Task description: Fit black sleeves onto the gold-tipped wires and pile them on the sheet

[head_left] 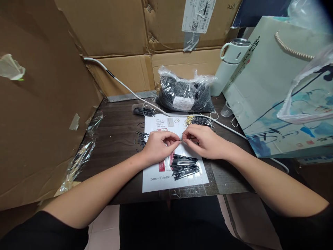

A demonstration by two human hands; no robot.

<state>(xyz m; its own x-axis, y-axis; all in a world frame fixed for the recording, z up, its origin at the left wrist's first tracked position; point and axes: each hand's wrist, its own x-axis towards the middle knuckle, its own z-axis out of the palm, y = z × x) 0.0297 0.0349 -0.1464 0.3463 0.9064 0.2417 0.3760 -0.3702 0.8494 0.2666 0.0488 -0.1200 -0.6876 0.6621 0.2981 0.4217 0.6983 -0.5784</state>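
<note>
Both of this person's hands meet over the white sheet point(153, 184) on the dark counter point(111, 156), up near its right half. The left hand point(160, 146) pinches one end of a thin dark piece point(181, 140) between thumb and fingers; the right hand point(206, 141) grips it from the other side, fingertips curled in close. The piece's long axis runs left to right across the person's front, nearly level, between the two sets of fingertips. So little of it shows that I can't tell one end from the other.

Just below the hands, on the same sheet, a pile of black rods point(185, 166) lies mostly crosswise too, slightly fanned. Short black pieces point(142, 139) are scattered left of the left hand. Just beyond the right hand sits a bundle of gold-tipped rods point(199, 121), the gold ends toward the left. Farther back are a wrapped dark bundle point(144, 111) and a big clear bag of dark pieces point(184, 93), with a white cable point(130, 91) passing in front of the bag. A pale bottle point(227, 69) stands behind, beside a painted paper bag point(275, 104).
</note>
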